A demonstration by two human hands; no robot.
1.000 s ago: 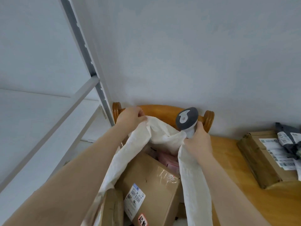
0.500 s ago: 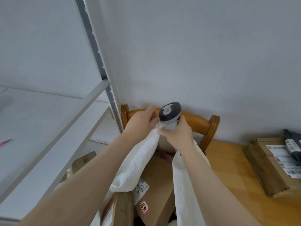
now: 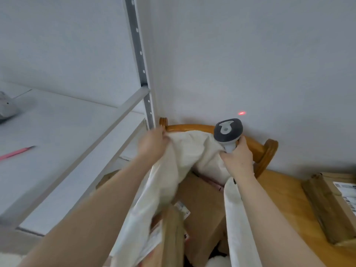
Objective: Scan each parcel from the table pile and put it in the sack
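A white sack (image 3: 185, 157) hangs open over a wooden chair back (image 3: 256, 145). My left hand (image 3: 154, 143) grips the sack's rim at the chair's left post. My right hand (image 3: 238, 159) holds a grey barcode scanner (image 3: 227, 132) by its handle and also pinches the sack's rim on the right. Inside the sack lie brown cardboard parcels (image 3: 204, 205) with labels, and a pink one shows behind them. On the wooden table (image 3: 285, 201) at the right sits a brown box parcel (image 3: 331, 207) with a white label.
A white metal shelf unit (image 3: 142, 74) stands on the left, its upright close to the chair. On the shelf lie a pink pen (image 3: 15, 153) and a grey object (image 3: 6, 110). The scanner's red dot (image 3: 241, 113) falls on the wall.
My hands have moved apart, spreading the sack's mouth wider along the chair back. The scanner has shifted right with my right hand, and a red dot now shows on the wall.
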